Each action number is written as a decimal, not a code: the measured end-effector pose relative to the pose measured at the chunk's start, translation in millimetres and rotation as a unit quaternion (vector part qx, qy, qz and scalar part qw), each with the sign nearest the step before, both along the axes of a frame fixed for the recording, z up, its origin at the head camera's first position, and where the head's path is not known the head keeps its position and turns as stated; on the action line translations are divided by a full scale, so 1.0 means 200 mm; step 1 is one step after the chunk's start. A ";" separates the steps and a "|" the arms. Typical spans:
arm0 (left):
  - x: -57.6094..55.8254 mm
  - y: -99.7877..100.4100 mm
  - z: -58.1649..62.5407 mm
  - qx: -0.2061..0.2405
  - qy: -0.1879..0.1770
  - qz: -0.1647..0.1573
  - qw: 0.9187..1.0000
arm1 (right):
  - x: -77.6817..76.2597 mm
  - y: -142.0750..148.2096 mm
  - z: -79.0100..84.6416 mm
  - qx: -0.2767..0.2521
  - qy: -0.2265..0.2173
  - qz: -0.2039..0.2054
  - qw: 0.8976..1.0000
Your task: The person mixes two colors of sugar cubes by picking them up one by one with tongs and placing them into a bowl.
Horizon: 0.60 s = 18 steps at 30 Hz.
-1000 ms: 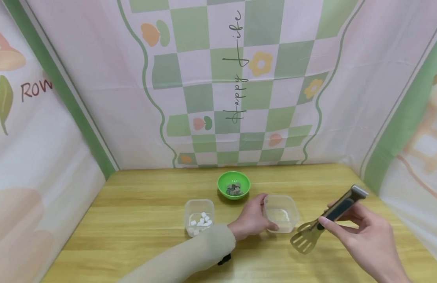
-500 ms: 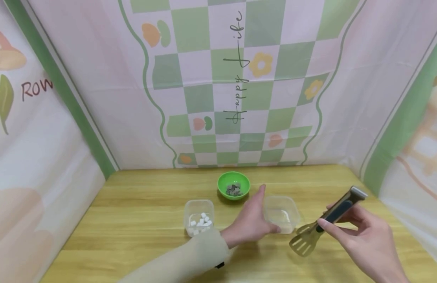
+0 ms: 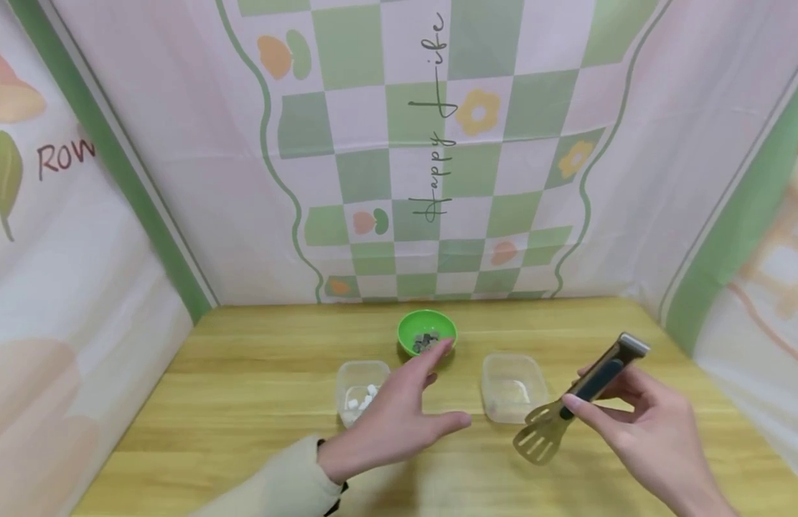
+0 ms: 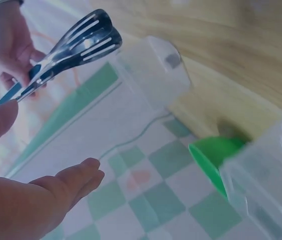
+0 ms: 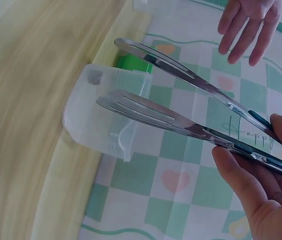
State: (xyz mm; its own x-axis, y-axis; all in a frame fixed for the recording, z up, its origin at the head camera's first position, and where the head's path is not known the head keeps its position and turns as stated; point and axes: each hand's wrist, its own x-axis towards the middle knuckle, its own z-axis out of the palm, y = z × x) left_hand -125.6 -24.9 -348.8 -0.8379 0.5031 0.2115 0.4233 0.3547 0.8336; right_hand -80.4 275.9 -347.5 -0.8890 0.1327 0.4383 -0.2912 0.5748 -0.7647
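Note:
In the head view my right hand (image 3: 651,431) grips metal tongs (image 3: 583,402) with slotted ends and dark grips, tilted down to the left over the table. Their two arms stand apart in the right wrist view. My left hand (image 3: 399,424) is in the air with fingers extended and thumb spread, holding nothing. It overlaps a clear plastic container (image 3: 350,373) of white cubes (image 3: 354,403) and the front of a green bowl (image 3: 408,327) with grey pieces (image 3: 425,341). Between the hands, another clear container (image 3: 514,366) stands on the table, with no pieces visible inside.
The wooden table (image 3: 257,373) ends at the back against a hanging checkered cloth (image 3: 412,172). Printed cloth (image 3: 773,237) also hangs along the right side, and more cloth (image 3: 82,287) hangs along the left.
My left hand has let go of the right-hand clear container and moved left, in front of the bowl and the cube container. The tongs in my right hand have shifted slightly left.

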 end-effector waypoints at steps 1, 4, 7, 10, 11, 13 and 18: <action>0.01 -0.03 0.00 -0.001 0.004 0.004 1.000 | 0.00 -0.01 0.00 -0.003 0.002 0.003 1.000; 0.03 -0.11 0.02 -0.004 0.018 0.016 1.000 | -0.02 -0.03 0.01 0.000 0.006 0.008 1.000; 0.03 -0.20 0.02 -0.016 0.039 0.040 0.998 | -0.03 -0.06 0.03 0.003 0.013 0.020 1.000; 0.03 -0.27 0.02 -0.036 0.060 0.079 0.994 | -0.05 -0.08 0.05 0.003 0.021 0.032 0.999; 0.03 -0.30 0.02 -0.043 0.065 0.091 0.993 | -0.05 -0.09 0.05 0.001 0.025 0.037 0.999; 0.01 -0.33 0.01 -0.057 0.077 0.112 0.989 | -0.07 -0.11 0.06 -0.002 0.030 0.047 0.998; -0.07 -0.41 -0.03 -0.088 0.084 0.123 0.985 | -0.09 -0.17 0.08 -0.011 0.044 0.067 0.997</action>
